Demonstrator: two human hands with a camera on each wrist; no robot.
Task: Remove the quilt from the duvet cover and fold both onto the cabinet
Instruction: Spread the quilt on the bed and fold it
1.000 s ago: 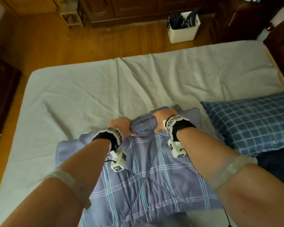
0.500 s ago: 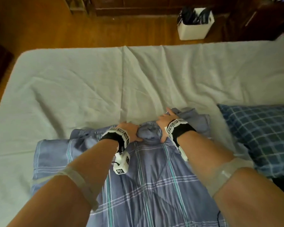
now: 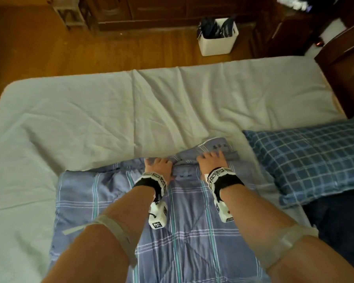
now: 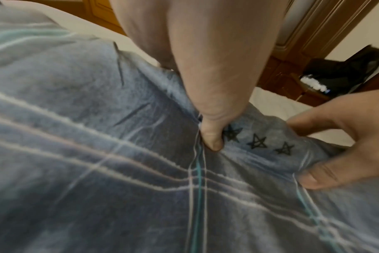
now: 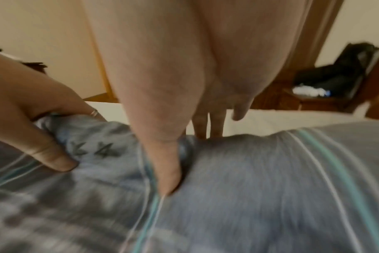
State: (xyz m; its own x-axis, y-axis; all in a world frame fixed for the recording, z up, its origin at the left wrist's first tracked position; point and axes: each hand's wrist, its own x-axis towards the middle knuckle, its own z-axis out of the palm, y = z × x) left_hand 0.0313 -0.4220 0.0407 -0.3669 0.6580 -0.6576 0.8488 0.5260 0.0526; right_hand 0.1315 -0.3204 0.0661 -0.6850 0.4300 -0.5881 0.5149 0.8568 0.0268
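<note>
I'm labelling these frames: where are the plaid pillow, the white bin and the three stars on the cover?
plaid pillow (image 3: pixel 311 158): head view, its top face.
white bin (image 3: pixel 217 44): head view, front wall.
three stars (image 4: pixel 257 141): left wrist view, middle star.

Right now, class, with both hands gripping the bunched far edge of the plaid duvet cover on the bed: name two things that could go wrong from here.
1. The left hand and right hand grip only a small bunch of the duvet cover; pulling there may drag the quilt along instead of freeing it.
2. The blue checked pillow lies close beside the cover; a sideways tug might catch or shift it.
</note>
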